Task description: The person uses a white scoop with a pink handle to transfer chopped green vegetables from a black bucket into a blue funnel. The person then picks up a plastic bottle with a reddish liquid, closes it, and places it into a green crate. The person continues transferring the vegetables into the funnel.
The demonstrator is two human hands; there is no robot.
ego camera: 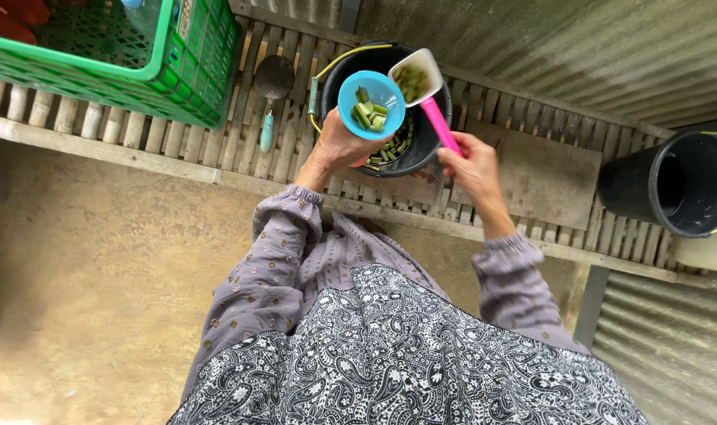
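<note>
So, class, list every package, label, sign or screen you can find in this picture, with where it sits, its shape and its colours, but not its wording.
Label: on the side wall of the green plastic crate, top left on the slatted bench; a small upright rectangle, white with red and dark marks, partly cut off by the crate's rim.
No other package, sign or screen shows.

The blue cup and pink-handled scoop look like smooth plastic (slightly glossy); the black bucket is matt plastic, the slatted bench rough weathered wood.
</note>
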